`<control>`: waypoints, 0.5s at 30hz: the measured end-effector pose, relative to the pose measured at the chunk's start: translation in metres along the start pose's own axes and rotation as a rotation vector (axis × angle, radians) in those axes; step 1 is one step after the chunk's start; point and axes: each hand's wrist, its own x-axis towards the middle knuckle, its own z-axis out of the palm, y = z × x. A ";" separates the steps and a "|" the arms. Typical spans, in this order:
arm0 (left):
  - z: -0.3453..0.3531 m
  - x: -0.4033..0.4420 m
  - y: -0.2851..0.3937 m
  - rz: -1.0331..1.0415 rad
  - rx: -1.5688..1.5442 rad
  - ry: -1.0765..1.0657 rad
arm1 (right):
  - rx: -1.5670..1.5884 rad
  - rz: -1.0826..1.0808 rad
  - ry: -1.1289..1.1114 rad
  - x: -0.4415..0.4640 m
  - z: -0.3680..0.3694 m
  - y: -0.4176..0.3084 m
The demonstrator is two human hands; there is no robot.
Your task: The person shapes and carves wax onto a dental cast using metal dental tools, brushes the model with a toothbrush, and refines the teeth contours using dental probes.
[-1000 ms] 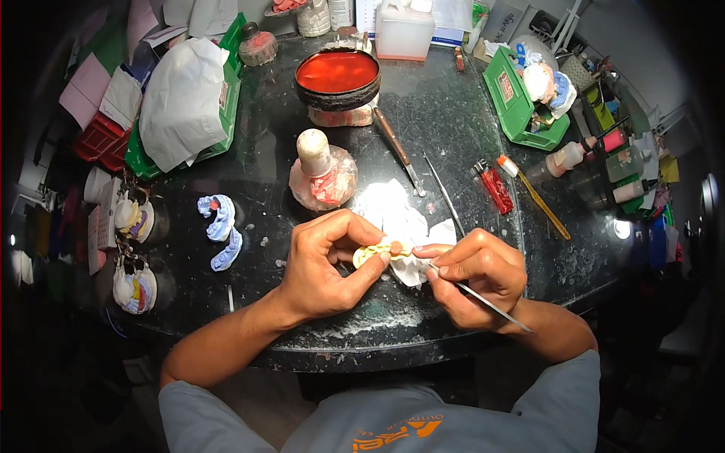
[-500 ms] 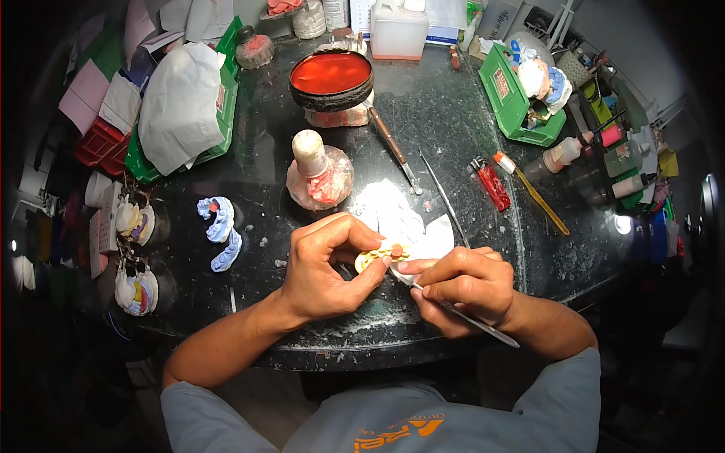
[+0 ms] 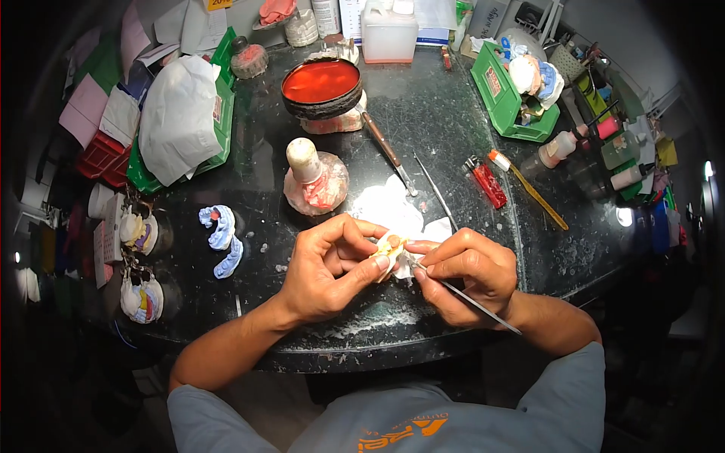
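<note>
Between the thumb and fingers of my left hand [image 3: 325, 264] is a small yellowish dental piece [image 3: 392, 244] with a pinkish patch on it; my fingers cover part of it. My right hand [image 3: 474, 278] grips a slim metal carving tool [image 3: 483, 307] like a pen, its tip close against the piece. Whether the tip touches cannot be made out. Under and behind the hands lies crumpled white tissue [image 3: 389, 208]. Another thin metal instrument [image 3: 433, 186] rests just beyond the right hand.
A pan of red wax [image 3: 323, 81] sits behind a round burner [image 3: 317, 185]. A wooden-handled knife [image 3: 385, 149], red lighter [image 3: 488, 183] and yellow toothbrush [image 3: 536, 195] lie to the right. Blue dental casts [image 3: 219, 229] are at left, with green bins [image 3: 513, 109] farther back.
The dental piece is tilted differently in my left fingers, and the tool has shifted slightly in my right hand. The whole view has moved a little.
</note>
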 end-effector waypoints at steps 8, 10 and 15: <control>0.002 0.001 0.008 -0.087 -0.069 -0.039 | 0.063 0.002 0.006 0.000 -0.001 0.000; 0.003 0.002 0.008 -0.073 -0.035 -0.085 | 0.087 0.012 -0.012 -0.002 -0.002 -0.001; 0.001 0.000 0.000 -0.013 0.005 -0.127 | 0.130 -0.003 -0.007 0.000 -0.003 -0.001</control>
